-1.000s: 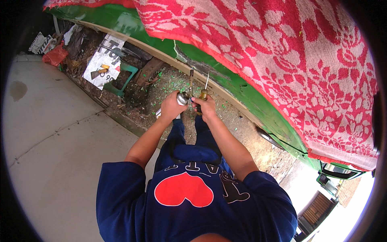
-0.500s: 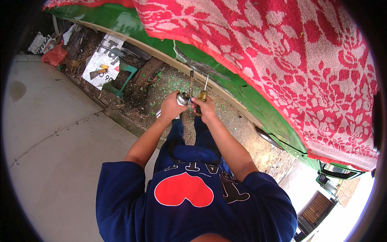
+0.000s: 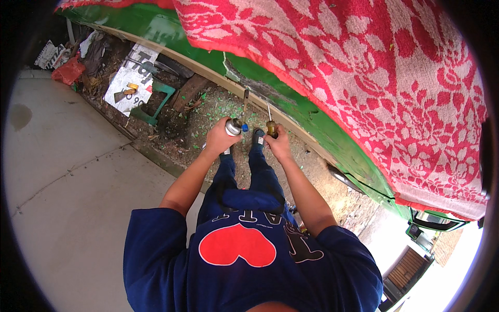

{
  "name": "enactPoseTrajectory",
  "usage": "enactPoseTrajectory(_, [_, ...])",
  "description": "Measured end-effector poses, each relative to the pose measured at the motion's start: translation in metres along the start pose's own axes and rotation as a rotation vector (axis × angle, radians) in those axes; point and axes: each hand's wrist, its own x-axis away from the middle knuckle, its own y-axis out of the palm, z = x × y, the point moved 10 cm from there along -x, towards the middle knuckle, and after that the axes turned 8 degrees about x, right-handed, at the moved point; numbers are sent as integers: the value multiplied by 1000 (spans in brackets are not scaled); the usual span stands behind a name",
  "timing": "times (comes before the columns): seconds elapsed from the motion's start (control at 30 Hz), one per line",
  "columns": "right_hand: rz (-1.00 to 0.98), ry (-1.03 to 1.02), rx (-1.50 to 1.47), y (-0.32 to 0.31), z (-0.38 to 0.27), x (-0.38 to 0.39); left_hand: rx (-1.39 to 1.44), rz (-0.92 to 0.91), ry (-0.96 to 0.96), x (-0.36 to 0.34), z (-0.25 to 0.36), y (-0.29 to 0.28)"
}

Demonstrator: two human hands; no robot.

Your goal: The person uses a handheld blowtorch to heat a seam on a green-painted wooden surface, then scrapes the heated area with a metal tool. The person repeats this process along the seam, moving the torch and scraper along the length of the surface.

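My left hand [image 3: 222, 138] is closed around a silver spray can [image 3: 232, 126] with a dark top and a small blue piece [image 3: 245, 128] beside it. A slender tool [image 3: 246, 96] with a dark upper end rises from near the can's top; what holds it is unclear. Just to the right, my right hand [image 3: 279, 142] grips a screwdriver [image 3: 271, 128] by its amber handle, with the metal shaft pointing up toward the green vehicle body [image 3: 293, 99], whose lower part shows peeled, damaged paint. The hands are apart, above my feet.
A red-and-pink patterned cloth [image 3: 338, 62] drapes over the vehicle. A wooden strip [image 3: 197, 65] runs along its lower side. At left are white printed boards [image 3: 117, 99], a green plastic frame [image 3: 156, 109] and a red bag [image 3: 67, 73]. Concrete [image 3: 78, 182] borders dirt scattered with green flakes.
My right hand and the screwdriver have moved right, away from the can, exposing the blue piece and my shoe between the hands. The left hand has shifted slightly left.
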Motion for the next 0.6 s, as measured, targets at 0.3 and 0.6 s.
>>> enactPoseTrajectory(0.3, [64, -129, 252, -16, -28, -2, -19, -14, -22, -2, -4, 5])
enactPoseTrajectory(0.6, [151, -227, 329, -24, -19, -9, -14, 1, 6, -3, -4, 8])
